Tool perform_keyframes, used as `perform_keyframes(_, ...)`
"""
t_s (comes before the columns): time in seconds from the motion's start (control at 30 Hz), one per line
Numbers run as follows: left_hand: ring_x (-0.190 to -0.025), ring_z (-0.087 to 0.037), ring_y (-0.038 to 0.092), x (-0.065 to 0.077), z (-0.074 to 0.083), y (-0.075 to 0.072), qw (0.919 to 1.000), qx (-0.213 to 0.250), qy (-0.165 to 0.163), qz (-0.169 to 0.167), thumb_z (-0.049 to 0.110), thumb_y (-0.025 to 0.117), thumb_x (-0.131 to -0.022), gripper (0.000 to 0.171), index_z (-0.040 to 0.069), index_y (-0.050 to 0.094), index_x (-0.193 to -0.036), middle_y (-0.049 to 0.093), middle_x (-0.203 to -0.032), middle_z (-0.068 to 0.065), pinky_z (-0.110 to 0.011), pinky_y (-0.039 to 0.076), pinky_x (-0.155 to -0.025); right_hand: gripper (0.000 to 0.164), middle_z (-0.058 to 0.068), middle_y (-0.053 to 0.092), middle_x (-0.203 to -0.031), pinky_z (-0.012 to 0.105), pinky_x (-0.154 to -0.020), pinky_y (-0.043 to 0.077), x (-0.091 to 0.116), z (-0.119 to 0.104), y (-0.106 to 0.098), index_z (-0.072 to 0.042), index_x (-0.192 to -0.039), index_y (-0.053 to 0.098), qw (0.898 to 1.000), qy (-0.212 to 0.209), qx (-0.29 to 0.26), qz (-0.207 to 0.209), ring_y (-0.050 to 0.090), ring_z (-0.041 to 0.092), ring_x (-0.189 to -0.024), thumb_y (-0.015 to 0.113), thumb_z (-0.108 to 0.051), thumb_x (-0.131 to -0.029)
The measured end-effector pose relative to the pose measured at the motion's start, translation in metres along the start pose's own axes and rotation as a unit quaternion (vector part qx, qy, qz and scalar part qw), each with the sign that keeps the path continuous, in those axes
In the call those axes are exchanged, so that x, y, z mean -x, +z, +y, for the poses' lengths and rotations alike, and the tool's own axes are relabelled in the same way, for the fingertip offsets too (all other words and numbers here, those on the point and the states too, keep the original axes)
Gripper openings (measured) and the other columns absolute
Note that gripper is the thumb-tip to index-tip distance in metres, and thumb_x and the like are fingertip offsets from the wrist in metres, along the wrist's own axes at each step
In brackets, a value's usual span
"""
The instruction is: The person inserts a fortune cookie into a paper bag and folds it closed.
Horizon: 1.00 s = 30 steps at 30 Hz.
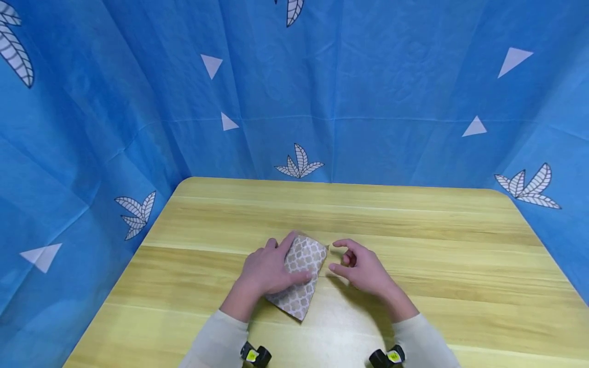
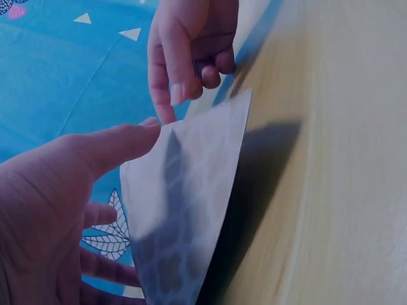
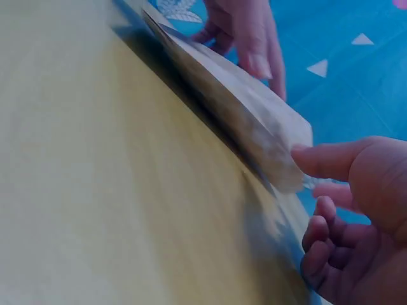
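A flat paper bag (image 1: 307, 255), brown with a white lattice pattern, is tilted just above the wooden table. My left hand (image 1: 269, 270) grips it from the left, thumb across the patterned face and fingers at its far edge. In the left wrist view, the bag (image 2: 191, 190) casts a dark shadow on the wood. To the right of its upper corner is my right hand (image 1: 364, 268), thumb and forefinger spread, other fingers loosely bent, nothing held. The right wrist view shows the bag (image 3: 254, 121) edge-on, its near end close to the right thumb.
The pale wooden table (image 1: 437, 245) spreads out around the hands. A blue curtain (image 1: 368, 92) with white leaves and triangles hangs behind it and along its sides. Each wrist bears a small black camera, such as the left one (image 1: 263, 356).
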<state>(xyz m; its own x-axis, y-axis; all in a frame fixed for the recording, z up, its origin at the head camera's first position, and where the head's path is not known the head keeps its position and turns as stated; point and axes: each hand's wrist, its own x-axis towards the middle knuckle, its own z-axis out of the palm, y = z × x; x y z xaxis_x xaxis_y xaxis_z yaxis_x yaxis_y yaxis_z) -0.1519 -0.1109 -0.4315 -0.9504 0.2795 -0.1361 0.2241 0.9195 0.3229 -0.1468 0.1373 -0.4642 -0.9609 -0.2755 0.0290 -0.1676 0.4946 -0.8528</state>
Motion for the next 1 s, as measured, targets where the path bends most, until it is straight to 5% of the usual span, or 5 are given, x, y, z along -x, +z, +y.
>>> perform_keyframes(0.23, -0.106, -0.038, 0.061, -0.002, -0.003, 0.004, 0.9963, 0.086, 0.004, 0.008, 0.072, 0.061, -0.083, 0.102, 0.019, 0.021, -0.161, 0.056, -0.133, -0.021, -0.052, 0.05, -0.085, 0.065, 0.002, 0.066, -0.087, 0.034, -0.063, 0.053, 0.001, -0.009, 0.015, -0.006, -0.146, 0.044, 0.998, 0.041, -0.045, 0.018, 0.062, 0.018, -0.072, 0.075, -0.022, -0.092)
perform_keyframes(0.47, -0.131, -0.041, 0.045, -0.008, -0.006, 0.011, 0.9706, 0.233, 0.025, 0.054, 0.044, 0.066, -0.094, 0.094, 0.012, 0.009, -0.161, 0.044, -0.148, -0.023, -0.054, 0.035, -0.107, 0.071, 0.006, 0.066, -0.1, 0.034, -0.072, 0.054, 0.0, -0.013, 0.018, -0.01, -0.15, 0.039, 0.996, 0.051, -0.061, 0.046, 0.063, 0.019, -0.085, 0.076, -0.02, -0.091)
perform_keyframes(0.6, -0.118, -0.037, 0.056, -0.011, -0.005, 0.013, 0.9542, 0.282, 0.042, 0.09, 0.038, 0.07, -0.093, 0.096, 0.014, 0.009, -0.162, 0.05, -0.141, -0.025, -0.051, 0.042, -0.102, 0.07, 0.011, 0.066, -0.103, 0.034, -0.071, 0.056, 0.0, -0.016, 0.015, -0.01, -0.148, 0.042, 0.991, 0.044, -0.109, 0.068, 0.065, 0.024, -0.087, 0.078, -0.016, -0.088)
perform_keyframes(0.8, -0.071, -0.018, 0.055, -0.013, 0.001, 0.006, 0.9392, 0.31, 0.08, 0.126, 0.032, 0.072, -0.092, 0.095, 0.019, 0.009, -0.162, 0.054, -0.12, -0.01, -0.037, 0.052, -0.067, 0.067, 0.016, 0.064, -0.106, 0.033, -0.071, 0.058, 0.0, -0.02, 0.005, -0.012, -0.145, 0.047, 0.981, 0.022, -0.162, 0.099, 0.067, 0.029, -0.09, 0.08, -0.009, -0.086)
perform_keyframes(1.0, -0.077, -0.016, 0.056, -0.01, 0.01, -0.003, 0.9277, 0.323, 0.11, 0.151, 0.025, 0.071, -0.093, 0.093, 0.028, 0.008, -0.162, 0.051, -0.114, -0.003, -0.035, 0.052, -0.065, 0.065, 0.018, 0.062, -0.105, 0.031, -0.076, 0.057, 0.002, -0.029, -0.006, -0.01, -0.14, 0.053, 0.977, -0.014, -0.169, 0.129, 0.067, 0.029, -0.089, 0.082, -0.003, -0.082)
